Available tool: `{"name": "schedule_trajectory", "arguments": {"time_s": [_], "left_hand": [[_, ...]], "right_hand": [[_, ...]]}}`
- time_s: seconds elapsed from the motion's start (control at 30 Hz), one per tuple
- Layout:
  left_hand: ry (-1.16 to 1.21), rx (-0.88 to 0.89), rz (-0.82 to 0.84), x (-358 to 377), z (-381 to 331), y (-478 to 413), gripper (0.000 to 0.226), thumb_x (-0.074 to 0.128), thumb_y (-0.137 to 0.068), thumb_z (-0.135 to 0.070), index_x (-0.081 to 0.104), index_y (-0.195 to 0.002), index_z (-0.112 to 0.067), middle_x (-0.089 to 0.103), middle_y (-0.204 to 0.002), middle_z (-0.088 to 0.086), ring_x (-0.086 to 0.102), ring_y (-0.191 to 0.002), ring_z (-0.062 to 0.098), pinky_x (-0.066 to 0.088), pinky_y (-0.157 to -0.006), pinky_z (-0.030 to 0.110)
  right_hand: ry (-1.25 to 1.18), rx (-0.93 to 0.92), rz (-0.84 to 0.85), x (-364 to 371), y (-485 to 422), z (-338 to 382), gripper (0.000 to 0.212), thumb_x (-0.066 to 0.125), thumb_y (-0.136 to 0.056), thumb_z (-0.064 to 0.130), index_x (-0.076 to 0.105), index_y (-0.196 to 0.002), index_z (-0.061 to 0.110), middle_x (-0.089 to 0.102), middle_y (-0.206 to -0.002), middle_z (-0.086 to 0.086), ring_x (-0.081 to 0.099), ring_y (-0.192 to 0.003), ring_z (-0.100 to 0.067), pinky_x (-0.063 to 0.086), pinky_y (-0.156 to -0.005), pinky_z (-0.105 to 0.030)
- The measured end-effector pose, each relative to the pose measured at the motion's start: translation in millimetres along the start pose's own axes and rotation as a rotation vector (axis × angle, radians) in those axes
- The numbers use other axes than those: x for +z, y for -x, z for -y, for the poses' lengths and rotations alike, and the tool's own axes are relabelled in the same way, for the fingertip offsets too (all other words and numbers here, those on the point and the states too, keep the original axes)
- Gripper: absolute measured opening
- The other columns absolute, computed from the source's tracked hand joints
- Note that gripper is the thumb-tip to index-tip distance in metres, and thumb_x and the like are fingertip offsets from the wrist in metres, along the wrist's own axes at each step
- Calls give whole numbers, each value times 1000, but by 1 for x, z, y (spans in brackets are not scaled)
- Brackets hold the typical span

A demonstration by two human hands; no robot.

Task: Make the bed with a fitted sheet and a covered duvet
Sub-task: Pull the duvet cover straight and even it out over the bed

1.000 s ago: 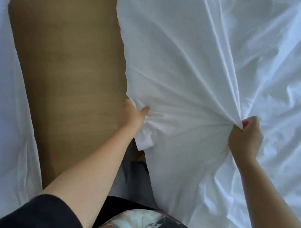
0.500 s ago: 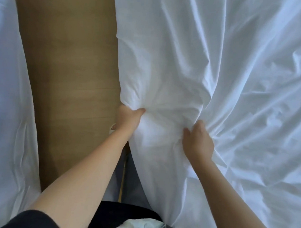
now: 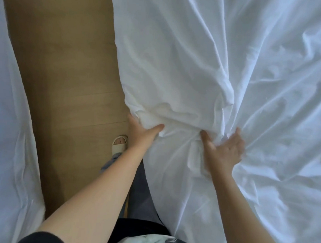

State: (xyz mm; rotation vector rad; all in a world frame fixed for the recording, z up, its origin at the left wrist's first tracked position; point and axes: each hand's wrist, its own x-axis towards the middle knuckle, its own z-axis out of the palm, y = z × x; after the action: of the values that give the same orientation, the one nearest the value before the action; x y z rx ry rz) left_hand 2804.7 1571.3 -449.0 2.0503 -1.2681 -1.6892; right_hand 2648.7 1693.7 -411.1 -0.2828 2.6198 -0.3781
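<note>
White bedding (image 3: 188,57) covers the bed on the right and hangs over its left edge, heavily wrinkled. My left hand (image 3: 142,133) grips a bunched fold of this bedding at the bed's edge, thumb on top. My right hand (image 3: 223,151) lies a little to the right on the same bunch, fingers spread and curling into the cloth; motion blur hides how firmly it holds. Creases fan out from between the two hands. I cannot tell whether the cloth is the sheet or the duvet cover.
A strip of light wooden floor (image 3: 68,78) runs between this bed and more white bedding (image 3: 7,130) at the left. My foot in a pale slipper (image 3: 119,143) stands on the floor beside the bed's edge.
My right hand let go of its earlier pinch farther right, moved left toward my left hand, and now spreads over the bunched cloth. More fabric has gathered at the edge.
</note>
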Motion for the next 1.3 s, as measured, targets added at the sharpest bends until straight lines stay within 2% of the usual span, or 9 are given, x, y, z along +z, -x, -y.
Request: {"name": "schedule_trajectory", "arguments": {"time_s": [0.1,0.23,0.4,0.57,0.73,0.93,1.1,1.2,1.3], "left_hand": [[245,-285,116,1,14,19,46,82,-68,-34,52,-101,-26,60,-101,-13,61,-73,-4,46,-51,12],[61,-347,223,9,22,21,39,77,-69,-50,53,-93,-29,59,-89,-14,56,-76,3,43,-62,20],[-226,-135,34,14,17,25,57,69,-62,-70,53,-99,-29,57,-88,-20,55,-81,8,37,-66,22],[-129,-258,109,20,9,22,92,79,-59,-59,46,-132,-15,56,-126,0,55,-113,22,43,-88,29],[59,-355,305,19,10,28,54,83,-61,-43,63,-105,-20,66,-111,-4,64,-94,14,50,-88,32],[4,-196,69,17,23,42,29,84,-62,-46,67,-76,-27,70,-77,-11,66,-73,9,51,-61,24],[141,-192,223,8,29,54,44,82,-65,-41,66,-102,-23,73,-95,-8,69,-87,12,55,-73,28],[57,-376,437,-1,49,70,56,83,-50,-46,67,-98,-21,74,-93,-3,70,-84,17,55,-72,32],[-21,-325,296,-1,63,72,35,83,-65,-35,61,-89,-21,68,-89,-5,65,-82,13,51,-68,27]], "right_hand": [[122,-143,56,10,27,-15,72,70,-75,50,47,-121,0,53,-116,-18,46,-113,-36,33,-90,-42],[135,-202,119,4,22,-20,14,44,-95,19,44,-90,7,59,-83,-17,56,-84,-41,29,-62,-36],[117,-193,-230,-77,-44,-49,33,35,-94,28,48,-83,0,57,-77,-30,55,-76,-46,35,-62,-42],[246,-20,-55,-65,-67,-58,37,36,-100,33,52,-100,-1,60,-99,-28,56,-94,-43,36,-70,-40],[20,16,-114,-37,-49,-53,40,48,-94,36,46,-115,2,56,-114,-20,52,-106,-38,34,-77,-38],[58,237,-119,-10,43,-83,118,72,-64,61,10,-149,8,19,-153,-15,15,-140,-28,9,-112,-47],[-63,336,-139,8,54,-97,40,53,-93,24,47,-115,-10,49,-119,-29,45,-113,-41,33,-89,-45],[-57,170,-112,11,52,-94,27,39,-99,19,46,-106,-6,55,-105,-28,54,-95,-44,37,-73,-41],[32,52,-166,-17,43,-123,27,34,-100,23,41,-106,-2,58,-92,-34,56,-83,-50,35,-66,-43]]}}
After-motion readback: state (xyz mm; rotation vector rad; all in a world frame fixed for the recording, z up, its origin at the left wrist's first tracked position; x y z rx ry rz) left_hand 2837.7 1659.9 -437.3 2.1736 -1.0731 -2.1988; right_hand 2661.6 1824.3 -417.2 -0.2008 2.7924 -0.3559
